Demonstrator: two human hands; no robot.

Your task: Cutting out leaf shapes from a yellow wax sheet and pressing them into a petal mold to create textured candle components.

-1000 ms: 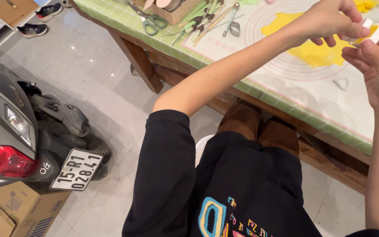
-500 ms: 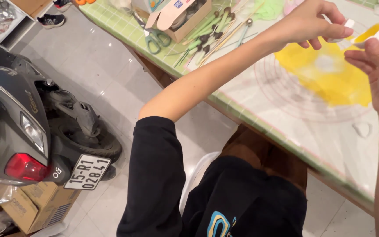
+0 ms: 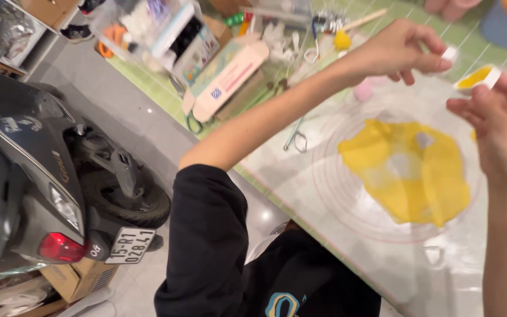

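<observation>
The left hand (image 3: 403, 50) is pinching a small white piece (image 3: 450, 54) between thumb and fingertips, fingers closed on it, raised above the table (image 3: 300, 170). The right hand (image 3: 500, 126) is holding up a small white cutter (image 3: 479, 77) packed with yellow dough, its fingers curled loosely about the cutter's end; how firmly it is gripping I cannot tell. The two hands are meeting just beside each other over a flat sheet of yellow dough (image 3: 409, 170), which is lying on a pale mat (image 3: 335, 194) marked with rings and already showing cut-out holes. It seems the work is at the stage of freeing a cut shape from the cutter; that would be calling for a steady push with the pinching fingers. Further off, scissors (image 3: 296, 138), a cardboard box (image 3: 230, 82) and assorted tools are crowding the table's far side, and a scooter (image 3: 48, 176) is standing on the floor.
</observation>
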